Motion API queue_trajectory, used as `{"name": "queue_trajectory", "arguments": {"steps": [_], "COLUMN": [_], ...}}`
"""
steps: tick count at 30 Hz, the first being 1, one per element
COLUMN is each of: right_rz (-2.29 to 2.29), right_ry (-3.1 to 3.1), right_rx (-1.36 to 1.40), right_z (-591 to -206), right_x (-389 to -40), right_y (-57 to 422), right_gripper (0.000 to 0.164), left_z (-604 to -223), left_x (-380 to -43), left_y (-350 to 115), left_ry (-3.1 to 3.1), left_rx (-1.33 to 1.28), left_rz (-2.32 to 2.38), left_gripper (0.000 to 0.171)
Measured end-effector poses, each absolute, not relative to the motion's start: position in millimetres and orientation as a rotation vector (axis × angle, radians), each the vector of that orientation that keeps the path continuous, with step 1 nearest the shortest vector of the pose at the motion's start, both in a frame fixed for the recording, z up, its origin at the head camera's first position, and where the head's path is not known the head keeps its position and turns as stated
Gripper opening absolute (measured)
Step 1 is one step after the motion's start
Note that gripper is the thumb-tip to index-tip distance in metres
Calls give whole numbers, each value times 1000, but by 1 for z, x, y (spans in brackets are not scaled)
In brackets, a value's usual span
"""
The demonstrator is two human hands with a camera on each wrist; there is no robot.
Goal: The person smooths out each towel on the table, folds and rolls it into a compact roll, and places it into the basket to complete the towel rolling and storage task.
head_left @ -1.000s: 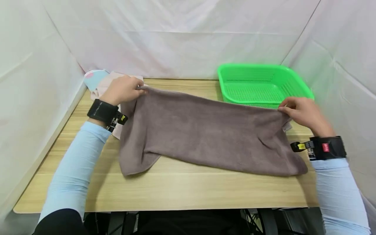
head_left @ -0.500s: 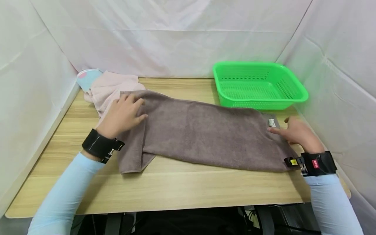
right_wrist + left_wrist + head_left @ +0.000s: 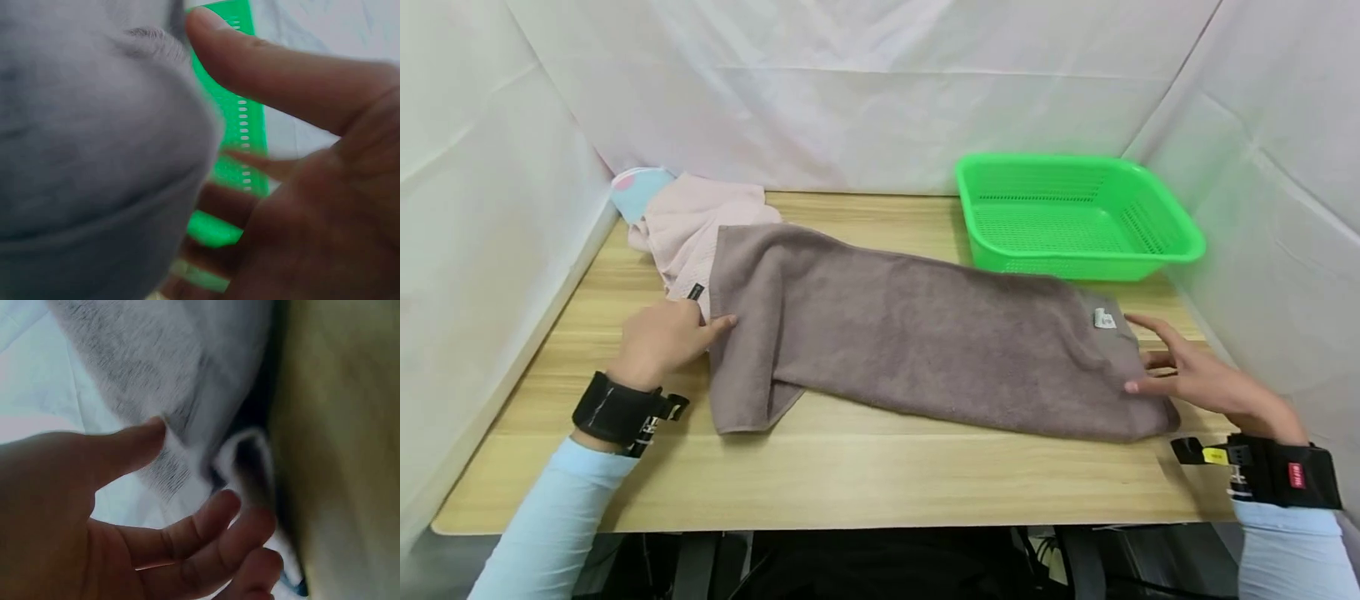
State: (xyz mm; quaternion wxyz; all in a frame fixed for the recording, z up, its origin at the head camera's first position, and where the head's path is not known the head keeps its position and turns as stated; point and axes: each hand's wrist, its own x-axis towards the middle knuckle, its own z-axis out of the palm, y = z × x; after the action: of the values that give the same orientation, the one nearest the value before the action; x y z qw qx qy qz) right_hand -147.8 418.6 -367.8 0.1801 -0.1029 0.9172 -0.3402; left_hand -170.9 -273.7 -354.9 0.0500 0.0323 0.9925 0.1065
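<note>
a pale wooden rectangular table (image 3: 880, 483) is enclosed by white cloth walls (image 3: 865, 100) along its far, left and right edges. across the table's middle, well back from the near edge, a brownish-grey plush towel (image 3: 917, 342) is laid lengthwise, with a fold seen at its left end. by the far right corner a bright green perforated plastic basket (image 3: 1075, 265) is set, just behind the towel. toward the far left corner a crumpled pale pink cloth (image 3: 707, 208) is partly covered by the towel's left end. the right hand (image 3: 1213, 379) is held at the towel's right end, its fingers spread and its thumb apart; whether the cloth is touched cannot be told. the left hand (image 3: 662, 337) is placed at the towel's left edge, thumb stretched out and parted from loosely bent fingers; contact there cannot be told either. a light blue cloth with a pink spot (image 3: 642, 190) is tucked beside the pale pink cloth, in the far left corner. a small white label (image 3: 1103, 318) is seen on the towel's right end, and a small black tag (image 3: 696, 292) on the pale pink cloth.
</note>
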Motion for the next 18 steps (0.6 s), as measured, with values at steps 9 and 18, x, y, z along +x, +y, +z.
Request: {"name": "queue_trajectory", "arguments": {"steps": [9,18], "right_rz": [-1350,-908], "right_ry": [2778,2873], "right_rx": [-318,-27], "right_z": [-357,-330], "right_x": [-139,-148], "right_y": [424,450], "right_gripper": [82,35], "left_z": [-357,-340], "left_x": [-170,-179], "left_y": [-274,-289], "left_ry": [3210,3192], "left_rx": [263,190], "left_rz": [480,655], "left_gripper": [27,27]}}
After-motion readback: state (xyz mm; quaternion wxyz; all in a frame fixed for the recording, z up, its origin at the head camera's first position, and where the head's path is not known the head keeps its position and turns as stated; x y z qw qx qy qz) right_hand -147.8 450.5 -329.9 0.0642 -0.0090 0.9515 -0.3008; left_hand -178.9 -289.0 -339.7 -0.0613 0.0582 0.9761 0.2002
